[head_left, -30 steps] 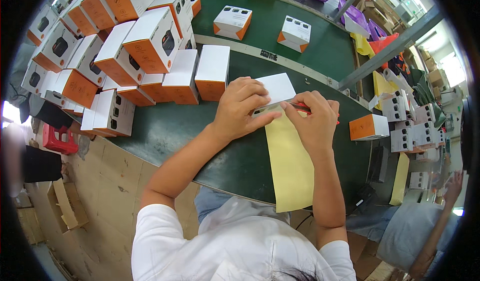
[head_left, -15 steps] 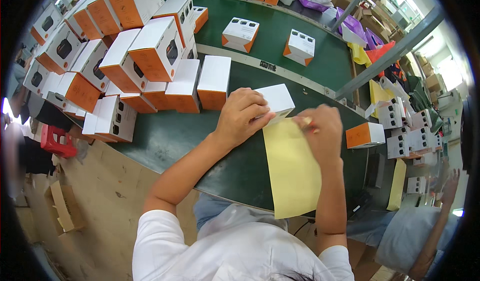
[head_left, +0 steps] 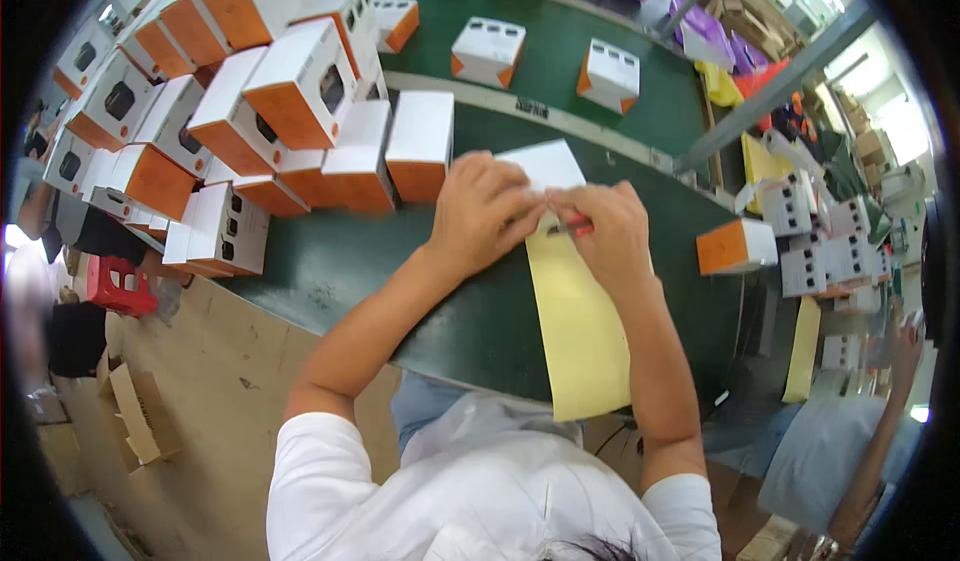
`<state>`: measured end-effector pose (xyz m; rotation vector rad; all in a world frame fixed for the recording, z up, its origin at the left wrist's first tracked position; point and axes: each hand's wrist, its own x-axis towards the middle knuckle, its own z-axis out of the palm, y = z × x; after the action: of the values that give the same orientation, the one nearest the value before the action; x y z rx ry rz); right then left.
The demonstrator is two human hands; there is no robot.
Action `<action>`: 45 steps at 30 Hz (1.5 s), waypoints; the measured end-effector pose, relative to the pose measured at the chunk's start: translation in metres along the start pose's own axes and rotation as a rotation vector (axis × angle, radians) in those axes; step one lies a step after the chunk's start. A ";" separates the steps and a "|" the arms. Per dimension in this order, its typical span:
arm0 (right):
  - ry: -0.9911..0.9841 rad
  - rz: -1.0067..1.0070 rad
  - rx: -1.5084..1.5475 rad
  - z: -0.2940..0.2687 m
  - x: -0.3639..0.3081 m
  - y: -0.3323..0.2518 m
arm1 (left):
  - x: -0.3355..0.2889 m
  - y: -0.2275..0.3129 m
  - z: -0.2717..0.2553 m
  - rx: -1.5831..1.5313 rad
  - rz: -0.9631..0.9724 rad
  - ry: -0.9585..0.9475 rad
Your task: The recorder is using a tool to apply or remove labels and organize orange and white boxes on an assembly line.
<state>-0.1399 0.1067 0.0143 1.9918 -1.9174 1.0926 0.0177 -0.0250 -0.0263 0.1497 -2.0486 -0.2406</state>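
Observation:
A white box point(head_left: 548, 164) sits at the middle of the green work surface. My left hand point(head_left: 483, 206) is closed around its left side, with the fingertips at the near edge. Against that same edge my right hand point(head_left: 610, 229) is pinched, its fingertips close to my left ones. Tucked in the right fingers is a small red tool with a dark tip point(head_left: 574, 228); its exact kind cannot be made out. Anything tiny between the right fingertips is hidden. Below both hands a long yellow sheet point(head_left: 582, 336) stretches toward me and overhangs the near table edge.
Stacked white-and-orange boxes point(head_left: 300, 91) fill the left side. Two boxes stand on the far green belt point(head_left: 545, 36), beyond a metal rail point(head_left: 490, 89). One box point(head_left: 737, 247) lies to the right, near more boxes and another person's arm point(head_left: 885, 431). A grey post point(head_left: 770, 86) slants at upper right.
My right hand has moved left and up, from over the yellow sheet to the box's near edge, beside my left fingers. My left hand stays on the box.

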 end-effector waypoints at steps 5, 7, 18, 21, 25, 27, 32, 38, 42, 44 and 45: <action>-0.127 0.270 0.041 -0.030 -0.016 -0.013 | -0.001 -0.003 -0.001 0.000 -0.110 -0.052; -0.064 0.434 0.056 -0.041 -0.038 -0.021 | -0.005 0.008 -0.004 0.080 -0.086 -0.081; -0.422 0.466 0.043 -0.081 -0.133 -0.049 | -0.048 0.043 0.035 -0.481 0.180 -0.794; -0.403 0.490 0.020 -0.071 -0.137 -0.049 | -0.050 0.042 0.038 -0.487 0.160 -0.811; -0.409 0.462 -0.089 -0.066 -0.133 -0.048 | -0.048 0.042 0.037 -0.491 0.175 -0.803; -0.417 0.461 -0.067 -0.069 -0.133 -0.047 | -0.050 0.042 0.037 -0.482 0.178 -0.783; -0.509 0.455 -0.081 -0.086 -0.130 -0.052 | -0.049 0.043 0.032 -0.500 0.235 -0.757; -0.472 0.417 -0.084 -0.083 -0.134 -0.047 | -0.047 0.061 0.026 -0.546 0.122 -0.850; -0.377 0.458 -0.145 -0.099 -0.132 -0.031 | -0.049 0.061 0.021 -0.484 0.117 -0.859; -0.344 0.482 -0.171 -0.106 -0.134 -0.023 | -0.049 0.062 0.023 -0.496 0.101 -0.873; -0.342 0.483 -0.172 -0.106 -0.135 -0.022 | -0.051 0.062 0.025 -0.504 0.093 -0.856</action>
<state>-0.1474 0.2798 0.0175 1.7557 -2.6641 0.6608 0.0193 0.0484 -0.0675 -0.4331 -2.7371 -0.8661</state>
